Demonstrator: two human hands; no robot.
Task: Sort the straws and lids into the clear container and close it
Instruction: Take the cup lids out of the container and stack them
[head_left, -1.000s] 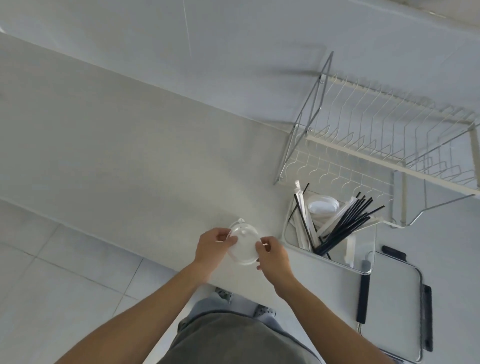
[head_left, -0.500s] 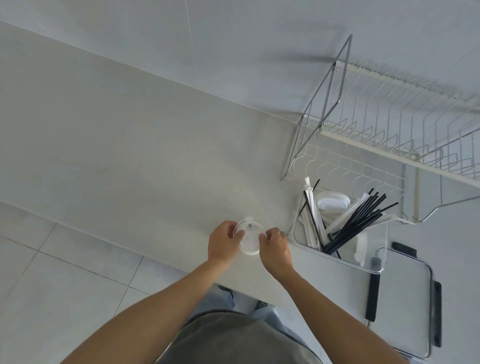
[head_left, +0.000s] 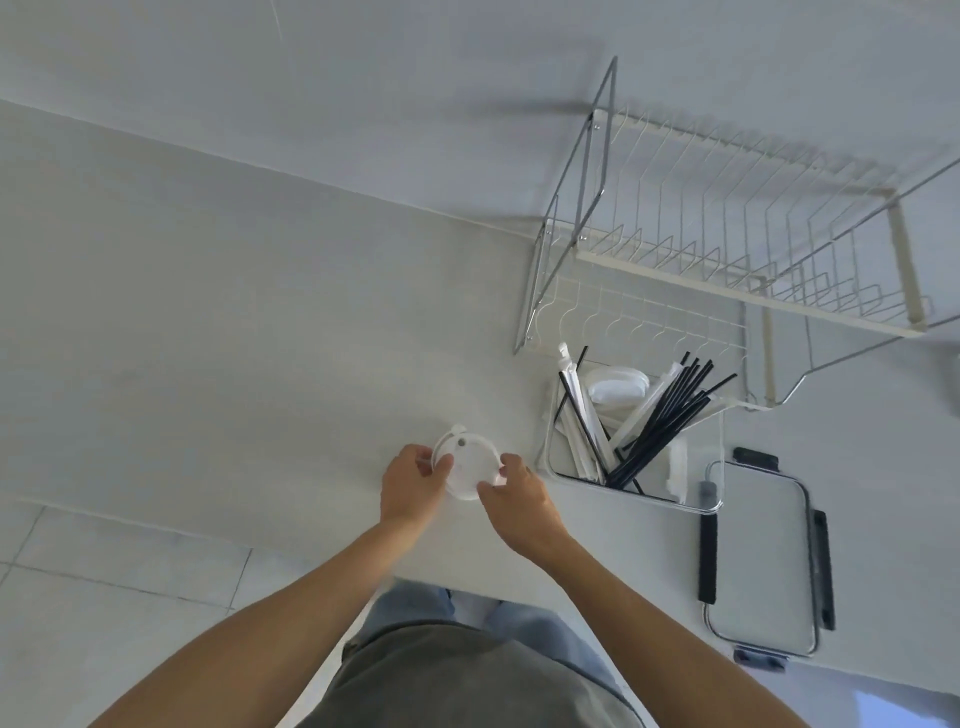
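A round white cup lid (head_left: 467, 465) is held over the white counter between both hands. My left hand (head_left: 410, 486) pinches its left rim and my right hand (head_left: 517, 493) pinches its right rim. To the right stands the clear container (head_left: 636, 493), open, holding several black straws (head_left: 660, 421), paper-wrapped white straws (head_left: 582, 415) and a white lid (head_left: 618, 387). The container's own clear cover (head_left: 758, 551) with black clips lies flat on the counter to its right.
A white wire dish rack (head_left: 727, 249) stands behind the container against the wall. The white counter (head_left: 208, 322) stretches to the left. Its front edge runs just below my hands, with the tiled floor (head_left: 104, 597) beyond.
Both hands have kept the lid between them and turned it slightly. The view has shifted a little, so the rack and container sit differently in the frame.
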